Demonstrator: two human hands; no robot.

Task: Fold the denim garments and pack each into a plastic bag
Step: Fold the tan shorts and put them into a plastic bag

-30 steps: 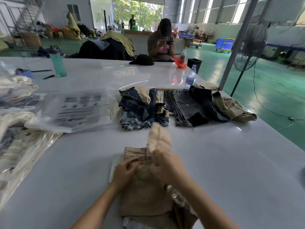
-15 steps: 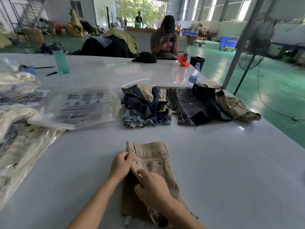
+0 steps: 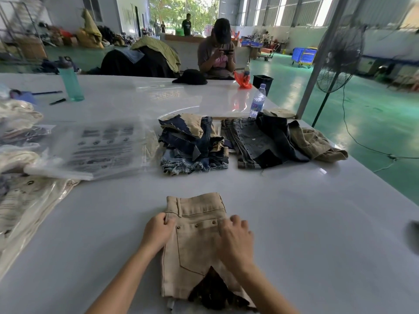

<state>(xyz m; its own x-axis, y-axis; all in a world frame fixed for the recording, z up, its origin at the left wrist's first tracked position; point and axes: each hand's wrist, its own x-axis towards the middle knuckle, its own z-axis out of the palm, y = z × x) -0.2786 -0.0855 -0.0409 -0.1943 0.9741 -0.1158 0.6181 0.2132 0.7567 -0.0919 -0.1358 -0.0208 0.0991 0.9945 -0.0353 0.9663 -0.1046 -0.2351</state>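
White glossy table point(image 3: 294, 223) held folded tan denim shorts point(image 3: 195, 236); flap raised a second earlier now lay flat. Left hand point(image 3: 158, 232) pinched waistband edge, right hand point(image 3: 235, 239) pressed flat, unclenched. Bagging next.

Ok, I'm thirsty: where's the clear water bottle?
In the head view the water bottle stands upright far right on the table, just behind the dark jeans pile, near the black bin.
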